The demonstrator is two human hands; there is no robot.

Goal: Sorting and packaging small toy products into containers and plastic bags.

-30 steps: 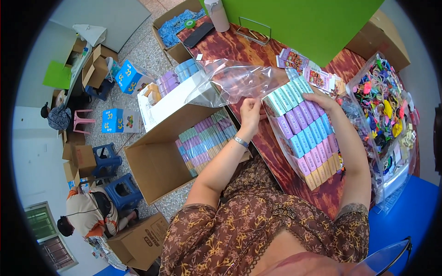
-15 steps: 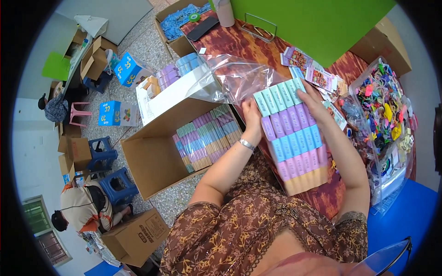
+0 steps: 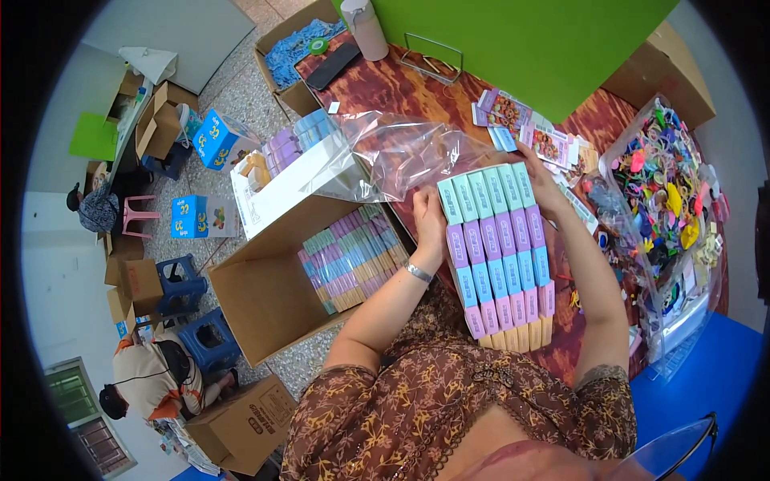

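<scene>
A block of small pastel boxes [image 3: 491,240] in rows of mint, purple, blue, pink and tan stands in front of my body. My left hand [image 3: 429,215] presses its upper left side with bent fingers. At the upper right corner my right hand [image 3: 543,183] grips the block, and some of its fingers are hidden behind. A clear plastic bag [image 3: 393,148] lies crumpled just beyond my left hand, over the edge of an open carton [image 3: 265,297]. More pastel boxes [image 3: 353,256] are packed inside that carton.
Printed cards [image 3: 549,146] lie on the red patterned table [image 3: 385,84]. A clear bag of colourful small items [image 3: 666,192] sits at the right. A bottle [image 3: 365,30] and a phone [image 3: 334,67] are at the far edge. A person [image 3: 156,373] sits at the lower left.
The block of boxes has turned slightly and shifted down and left, with its printed faces more squarely in view. Both hands have stayed on it. The whole view has shifted a little.
</scene>
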